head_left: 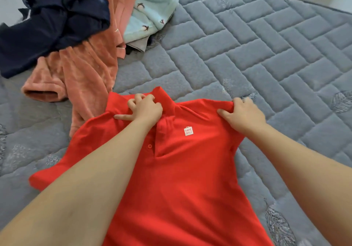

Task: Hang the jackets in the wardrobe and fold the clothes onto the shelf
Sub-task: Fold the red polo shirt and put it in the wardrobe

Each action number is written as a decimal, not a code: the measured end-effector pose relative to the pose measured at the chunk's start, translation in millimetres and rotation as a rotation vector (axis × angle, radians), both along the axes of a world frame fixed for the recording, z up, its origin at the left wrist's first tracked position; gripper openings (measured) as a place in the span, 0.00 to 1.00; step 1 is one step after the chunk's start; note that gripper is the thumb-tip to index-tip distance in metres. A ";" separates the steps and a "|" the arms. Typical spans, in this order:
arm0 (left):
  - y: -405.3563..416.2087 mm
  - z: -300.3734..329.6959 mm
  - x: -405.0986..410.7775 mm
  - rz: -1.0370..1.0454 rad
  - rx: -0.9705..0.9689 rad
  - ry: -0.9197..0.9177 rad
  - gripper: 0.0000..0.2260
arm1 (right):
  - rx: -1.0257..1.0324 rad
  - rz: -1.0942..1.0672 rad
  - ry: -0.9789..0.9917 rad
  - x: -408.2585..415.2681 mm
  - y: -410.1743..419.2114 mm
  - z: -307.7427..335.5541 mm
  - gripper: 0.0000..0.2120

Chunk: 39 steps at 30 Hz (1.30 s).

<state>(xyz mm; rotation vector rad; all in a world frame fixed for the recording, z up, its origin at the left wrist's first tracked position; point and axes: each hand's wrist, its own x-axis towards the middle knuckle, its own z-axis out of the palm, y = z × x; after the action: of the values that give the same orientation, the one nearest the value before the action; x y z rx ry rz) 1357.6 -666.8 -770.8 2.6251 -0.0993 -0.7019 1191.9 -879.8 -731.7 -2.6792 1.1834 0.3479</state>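
A red polo shirt (pixel 182 179) with a small white logo patch lies face up on the grey quilted mattress (pixel 266 55), collar pointing away from me. My left hand (pixel 145 109) grips the collar at its left side, fingers curled into the fabric. My right hand (pixel 242 113) grips the shirt's right shoulder seam, bunching the cloth. The left sleeve is spread out flat; the right sleeve is folded under or hidden by my forearm.
A heap of clothes lies at the upper left: a dark navy garment (pixel 53 26), a fuzzy salmon-pink garment (pixel 85 70) and a pale mint fleece with small bird prints (pixel 152 11). The mattress edge runs along the upper right.
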 end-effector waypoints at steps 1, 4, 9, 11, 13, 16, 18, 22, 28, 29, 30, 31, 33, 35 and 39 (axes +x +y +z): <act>-1.1 5.1 2.8 0.035 -0.013 -0.048 0.15 | -0.096 -0.002 0.042 -2.3 -7.9 1.8 0.28; 13.2 14.0 19.2 0.047 -0.070 -0.231 0.10 | -0.220 -0.102 0.039 3.5 -15.8 -0.2 0.29; 85.2 -11.5 25.8 -0.333 0.238 -0.493 0.35 | -0.059 0.219 -0.027 46.7 46.1 -41.1 0.39; 109.3 -31.6 20.4 -0.457 0.337 -0.426 0.40 | 0.049 0.380 -0.042 66.6 79.6 -63.3 0.42; 112.8 -44.9 24.9 -0.516 0.350 -0.449 0.39 | 0.080 0.340 -0.093 84.9 101.1 -79.1 0.44; 93.4 -43.1 45.6 -0.553 0.352 -0.502 0.37 | 0.039 0.307 -0.203 106.3 101.3 -87.7 0.45; 86.7 -35.6 54.2 -0.574 0.338 -0.527 0.31 | 0.046 0.366 -0.220 116.3 88.0 -81.7 0.35; 81.5 -18.5 50.6 -0.605 -0.071 -0.738 0.10 | -0.069 0.418 -0.226 120.7 61.5 -57.1 0.12; 91.8 -27.0 49.2 -0.625 0.139 -0.513 0.36 | 0.165 0.421 -0.265 155.5 70.8 -51.9 0.30; 95.7 -34.6 46.1 -0.653 0.226 -0.496 0.37 | 0.196 0.422 -0.238 162.9 81.3 -57.1 0.31; 96.6 -41.3 43.5 -0.662 0.280 -0.506 0.37 | 0.190 0.403 -0.248 166.4 91.4 -64.8 0.30; 95.1 -46.3 41.9 -0.649 0.297 -0.525 0.36 | 0.162 0.374 -0.298 166.2 100.7 -72.7 0.27; 90.1 -55.0 41.1 -0.590 0.255 -0.562 0.34 | 0.051 0.339 -0.474 159.3 115.0 -91.2 0.20; 86.4 -64.1 43.5 -0.553 0.201 -0.613 0.31 | -0.051 0.353 -0.603 153.9 119.0 -105.3 0.16; 86.2 -68.8 46.7 -0.517 0.110 -0.670 0.24 | -0.025 0.409 -0.613 159.6 115.7 -106.3 0.18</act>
<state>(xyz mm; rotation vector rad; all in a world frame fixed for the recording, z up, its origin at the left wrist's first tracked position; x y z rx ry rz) 1404.3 -580.6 -839.5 2.8465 -0.9777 0.0684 1351.5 -764.1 -837.9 -2.7203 0.4658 -0.4166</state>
